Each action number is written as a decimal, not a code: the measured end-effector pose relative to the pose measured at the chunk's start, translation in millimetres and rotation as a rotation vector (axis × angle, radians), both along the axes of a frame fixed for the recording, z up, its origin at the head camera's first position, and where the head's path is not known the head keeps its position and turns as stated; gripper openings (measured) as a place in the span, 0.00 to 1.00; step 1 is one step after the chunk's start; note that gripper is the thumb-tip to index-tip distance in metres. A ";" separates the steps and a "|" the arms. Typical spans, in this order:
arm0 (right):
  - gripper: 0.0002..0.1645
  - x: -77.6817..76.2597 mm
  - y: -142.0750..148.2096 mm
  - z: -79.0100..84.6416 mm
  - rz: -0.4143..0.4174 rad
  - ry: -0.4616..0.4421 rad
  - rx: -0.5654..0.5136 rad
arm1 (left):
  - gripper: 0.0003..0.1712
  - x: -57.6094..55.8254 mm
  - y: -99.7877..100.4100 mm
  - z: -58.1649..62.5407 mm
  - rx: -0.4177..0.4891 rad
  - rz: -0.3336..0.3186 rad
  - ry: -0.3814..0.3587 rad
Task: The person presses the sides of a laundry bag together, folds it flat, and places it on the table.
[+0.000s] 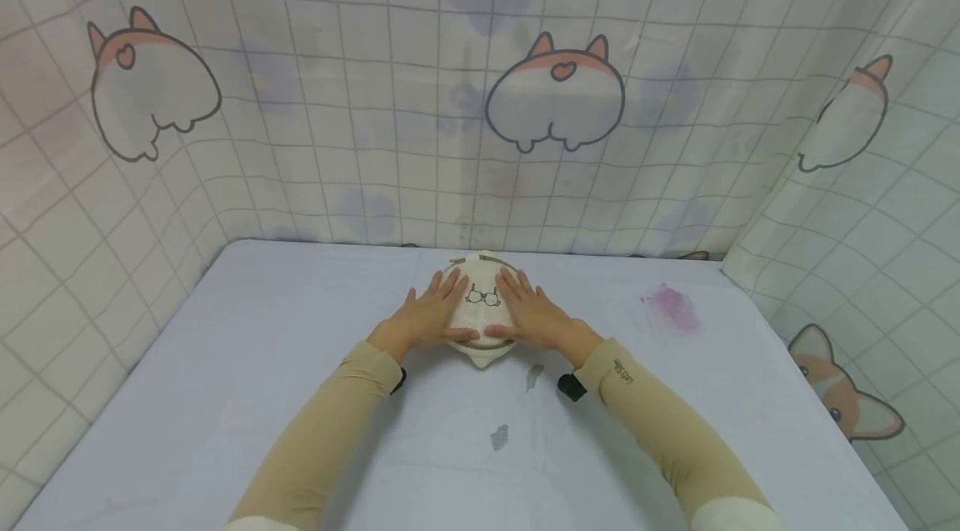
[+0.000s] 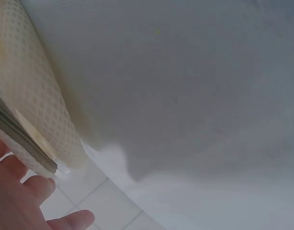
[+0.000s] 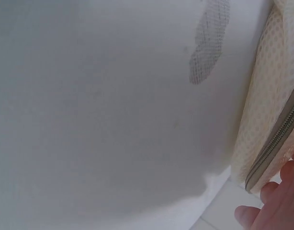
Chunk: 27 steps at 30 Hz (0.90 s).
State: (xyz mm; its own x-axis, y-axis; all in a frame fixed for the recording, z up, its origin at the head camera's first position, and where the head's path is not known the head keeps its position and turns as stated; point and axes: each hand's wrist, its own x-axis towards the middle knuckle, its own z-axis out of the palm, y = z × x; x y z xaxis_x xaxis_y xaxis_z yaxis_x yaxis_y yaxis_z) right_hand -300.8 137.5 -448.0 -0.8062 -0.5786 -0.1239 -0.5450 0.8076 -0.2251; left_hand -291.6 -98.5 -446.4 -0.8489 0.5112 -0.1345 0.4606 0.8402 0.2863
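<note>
A round cream mesh zippered pouch [image 1: 482, 316] with a glasses drawing on its top lies near the back edge of the table. My left hand [image 1: 429, 316] rests flat on its left side, fingers spread and pointing away from me. On the opposite side my right hand [image 1: 538, 316] lies the same way, its thumb close to the left thumb. Both wrist views show the pouch's mesh side; a grey-green zipper [image 2: 22, 134] runs along it in the left one, and the zipper [image 3: 276, 139] is there in the right one too. What the pouch contains is hidden.
The white-covered table [image 1: 300, 306] has a pink stain [image 1: 672, 308] at right and grey patches [image 1: 499, 437] in front of the pouch. A white grid-patterned curtain [image 1: 337, 114] with cartoon corgis hangs behind the table and along both sides.
</note>
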 end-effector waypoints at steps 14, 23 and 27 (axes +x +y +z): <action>0.62 -1.9 0.2 -2.8 0.019 0.025 0.020 | 0.60 1.0 2.6 3.0 -0.036 -0.005 0.008; 0.62 -6.2 2.1 -5.7 0.024 -0.003 0.033 | 0.59 -0.2 5.2 -3.8 -0.061 0.004 0.015; 0.63 -7.5 2.3 -6.8 0.022 -0.019 0.041 | 0.59 -0.7 4.9 -6.8 -0.062 0.007 0.019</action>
State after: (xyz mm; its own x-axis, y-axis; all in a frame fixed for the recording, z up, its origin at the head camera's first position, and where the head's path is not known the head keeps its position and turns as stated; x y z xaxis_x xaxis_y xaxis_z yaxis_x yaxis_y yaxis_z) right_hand -308.3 139.7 -454.7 -0.7907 -0.5903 -0.1626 -0.5587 0.8042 -0.2027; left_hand -292.3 -93.6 -453.2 -0.8549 0.4968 -0.1493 0.4598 0.8590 0.2253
